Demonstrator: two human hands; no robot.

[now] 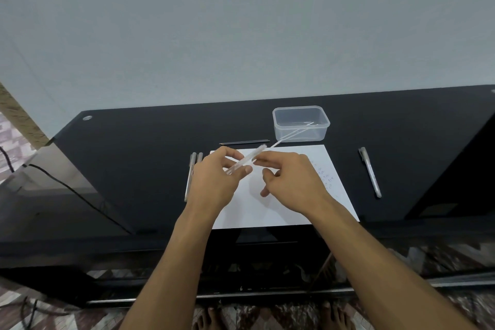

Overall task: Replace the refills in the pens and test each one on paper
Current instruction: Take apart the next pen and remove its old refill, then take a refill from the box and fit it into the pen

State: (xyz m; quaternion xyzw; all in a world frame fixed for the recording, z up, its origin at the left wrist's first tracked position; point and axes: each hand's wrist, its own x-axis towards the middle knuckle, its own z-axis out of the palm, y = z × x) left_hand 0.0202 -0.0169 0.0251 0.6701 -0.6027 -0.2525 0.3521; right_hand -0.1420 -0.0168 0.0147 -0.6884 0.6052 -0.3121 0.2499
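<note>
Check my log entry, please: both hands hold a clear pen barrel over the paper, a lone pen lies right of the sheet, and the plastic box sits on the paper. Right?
Not quite. In the head view the plastic box sits on the black table beyond the paper, not on it. The rest holds.

We see the paper [281,203] on the table [134,155], a container [301,123] behind it, pens [193,169] just left (partly hidden by a hand), one pen [370,171] lying apart right.

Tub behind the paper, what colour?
Clear, colourless plastic tub, seen in the head view.
</note>
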